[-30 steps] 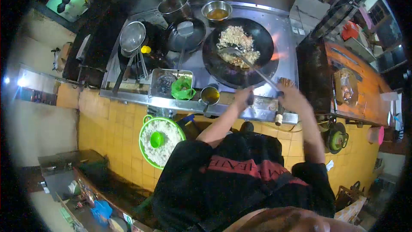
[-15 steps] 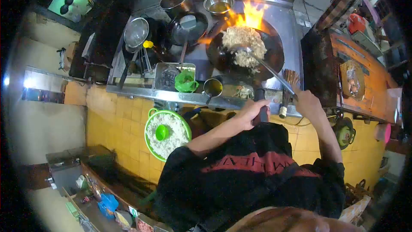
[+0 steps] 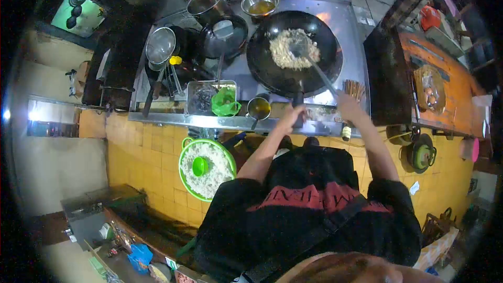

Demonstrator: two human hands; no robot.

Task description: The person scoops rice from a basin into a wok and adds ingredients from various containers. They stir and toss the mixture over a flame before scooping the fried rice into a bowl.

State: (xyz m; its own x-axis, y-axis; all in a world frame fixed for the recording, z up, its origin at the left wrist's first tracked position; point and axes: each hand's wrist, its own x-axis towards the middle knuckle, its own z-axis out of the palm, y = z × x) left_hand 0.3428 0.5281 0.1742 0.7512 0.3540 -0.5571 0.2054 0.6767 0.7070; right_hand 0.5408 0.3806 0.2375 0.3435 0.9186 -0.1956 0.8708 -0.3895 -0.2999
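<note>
Now: my left hand [image 3: 291, 116] clamped on the handle of the big black round wok [image 3: 267, 73], right hand [image 3: 347, 107] fisted on the long steel ladle [image 3: 319, 73].
Fried rice [image 3: 289, 48] sits mid-wok, clear of rim; flare gone, wok back level.

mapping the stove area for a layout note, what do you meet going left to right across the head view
mesh strainer → black pan → wok of fried rice → bundle of wooden sticks → orange wooden counter
</note>
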